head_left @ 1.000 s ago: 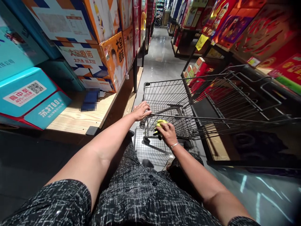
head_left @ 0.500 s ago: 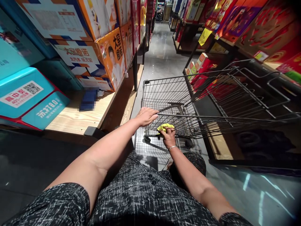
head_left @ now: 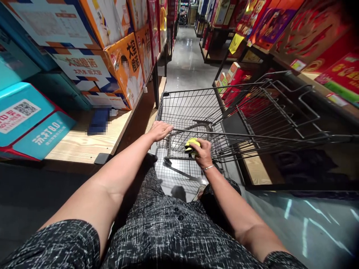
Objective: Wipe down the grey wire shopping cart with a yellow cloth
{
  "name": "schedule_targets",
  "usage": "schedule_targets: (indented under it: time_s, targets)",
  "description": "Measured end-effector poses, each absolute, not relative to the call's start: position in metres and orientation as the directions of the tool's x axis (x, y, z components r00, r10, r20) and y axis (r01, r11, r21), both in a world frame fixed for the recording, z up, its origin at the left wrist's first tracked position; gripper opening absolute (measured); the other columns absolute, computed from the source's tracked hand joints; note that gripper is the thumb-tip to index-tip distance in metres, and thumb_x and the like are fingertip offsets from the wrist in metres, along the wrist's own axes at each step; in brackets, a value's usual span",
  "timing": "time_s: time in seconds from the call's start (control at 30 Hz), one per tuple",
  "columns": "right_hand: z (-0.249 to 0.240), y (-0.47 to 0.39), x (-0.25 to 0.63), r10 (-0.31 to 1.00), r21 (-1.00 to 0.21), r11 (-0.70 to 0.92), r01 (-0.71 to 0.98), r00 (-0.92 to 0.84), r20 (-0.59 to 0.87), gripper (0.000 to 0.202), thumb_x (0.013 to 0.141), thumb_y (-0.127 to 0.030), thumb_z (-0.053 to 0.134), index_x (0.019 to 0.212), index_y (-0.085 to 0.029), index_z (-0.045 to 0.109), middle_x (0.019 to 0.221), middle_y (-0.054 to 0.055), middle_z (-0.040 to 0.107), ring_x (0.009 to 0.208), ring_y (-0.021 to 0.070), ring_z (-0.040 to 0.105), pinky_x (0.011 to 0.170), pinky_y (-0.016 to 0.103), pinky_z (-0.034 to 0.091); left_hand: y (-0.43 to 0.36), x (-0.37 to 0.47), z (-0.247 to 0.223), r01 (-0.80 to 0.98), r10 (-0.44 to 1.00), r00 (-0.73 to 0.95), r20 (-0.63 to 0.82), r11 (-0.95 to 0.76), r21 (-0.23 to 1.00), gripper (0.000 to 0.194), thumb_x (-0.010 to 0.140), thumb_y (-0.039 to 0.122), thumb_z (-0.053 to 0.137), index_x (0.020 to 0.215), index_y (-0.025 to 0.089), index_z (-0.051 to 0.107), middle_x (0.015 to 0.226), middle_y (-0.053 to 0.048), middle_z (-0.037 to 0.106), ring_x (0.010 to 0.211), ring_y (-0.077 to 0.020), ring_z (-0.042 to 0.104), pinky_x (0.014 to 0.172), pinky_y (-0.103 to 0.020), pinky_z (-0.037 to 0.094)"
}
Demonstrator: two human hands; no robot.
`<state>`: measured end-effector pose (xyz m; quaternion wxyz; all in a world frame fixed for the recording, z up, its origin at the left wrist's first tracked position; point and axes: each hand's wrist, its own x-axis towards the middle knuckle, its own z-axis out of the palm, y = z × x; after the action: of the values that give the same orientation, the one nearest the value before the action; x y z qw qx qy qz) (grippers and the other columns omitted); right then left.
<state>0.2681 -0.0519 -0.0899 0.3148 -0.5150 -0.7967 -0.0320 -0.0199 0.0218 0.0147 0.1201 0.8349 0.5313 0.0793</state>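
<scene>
A grey wire shopping cart (head_left: 190, 108) stands across the aisle, its basket reaching toward the right shelf. My left hand (head_left: 160, 131) is closed over the cart's top rim near its left corner. Beside the cart's side, my right hand (head_left: 202, 152), with a bracelet at the wrist, grips a bunched yellow and black cloth (head_left: 192, 143). The cloth is close to the wire mesh; whether it touches the wires I cannot tell.
Orange and white boxes (head_left: 123, 67) and a teal box (head_left: 47, 130) are stacked on a wooden shelf (head_left: 81, 145) at left, with a dark blue item (head_left: 99, 119). At right, a shelf holds red gift boxes (head_left: 303, 33). Between them runs a shiny floor (head_left: 183, 59).
My left hand and the cart's near corner now appear further left. My right hand has turned, and the yellow cloth looks more bunched. The shelves have shifted slightly left in view.
</scene>
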Motion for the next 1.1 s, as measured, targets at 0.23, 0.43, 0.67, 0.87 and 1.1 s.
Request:
schedule_targets:
  time_s: [0.23, 0.43, 0.67, 0.87, 1.1]
  targets:
    - [-0.027, -0.041, 0.305, 0.591, -0.192, 0.344, 0.919, -0.053, 0.805, 0.036, 0.09, -0.016, 0.06, 0.119, -0.031, 0.076, 0.133, 0.011, 0.047, 0.126, 0.0332, 0.04, 0.111, 0.056, 0.042, 0.028, -0.026, 0.021, 0.89, 0.922, 0.382, -0.058, -0.351, 0.29, 0.064, 0.106, 0.057, 0.02, 0.12, 0.025, 0.074, 0.124, -0.01, 0.072, 0.124, -0.0332, 0.056, 0.108, -0.05, 0.036]
    - [-0.102, -0.047, 0.268, 0.908, -0.29, 0.285, 0.913, -0.161, 0.386, 0.043, 0.091, -0.012, 0.056, 0.121, -0.036, 0.077, 0.132, 0.01, 0.056, 0.124, 0.0317, 0.039, 0.113, 0.051, 0.039, 0.014, 0.014, 0.021, 0.806, 0.885, 0.466, 0.001, -0.424, 0.413, 0.051, 0.104, 0.051, 0.034, 0.146, 0.032, 0.057, 0.147, -0.005, 0.06, 0.139, -0.031, 0.045, 0.117, -0.052, 0.025]
    - [-0.147, -0.061, 0.23, 0.928, -0.343, 0.365, 0.866, -0.366, 0.063, 0.049, 0.08, -0.001, 0.054, 0.106, -0.032, 0.082, 0.129, 0.006, 0.065, 0.119, 0.0268, 0.049, 0.103, 0.04, 0.048, 0.012, 0.02, 0.019, 0.81, 0.868, 0.496, -0.029, -0.45, 0.375, 0.068, 0.084, 0.025, 0.056, 0.15, 0.038, 0.05, 0.145, -0.003, 0.059, 0.132, -0.0327, 0.048, 0.112, -0.051, 0.027]
    - [-0.059, -0.058, 0.236, 0.793, -0.266, 0.546, 0.795, -0.387, 0.471, 0.044, 0.092, -0.015, 0.058, 0.126, -0.038, 0.074, 0.136, 0.005, 0.058, 0.125, 0.0292, 0.044, 0.111, 0.049, 0.043, 0.015, 0.013, 0.015, 0.783, 0.864, 0.502, 0.019, -0.464, 0.414, 0.074, 0.079, 0.017, 0.05, 0.15, 0.038, 0.051, 0.146, -0.002, 0.06, 0.133, -0.0318, 0.047, 0.111, -0.051, 0.026]
    - [0.002, -0.028, 0.272, 0.73, -0.054, 0.474, 0.879, -0.359, 0.581, 0.034, 0.096, -0.017, 0.057, 0.116, -0.036, 0.076, 0.139, 0.004, 0.062, 0.127, 0.0282, 0.046, 0.105, 0.047, 0.039, 0.015, 0.012, 0.014, 0.802, 0.887, 0.461, 0.029, -0.43, 0.415, 0.059, 0.084, 0.023, 0.053, 0.141, 0.037, 0.059, 0.143, -0.001, 0.063, 0.133, -0.0312, 0.048, 0.113, -0.052, 0.027]
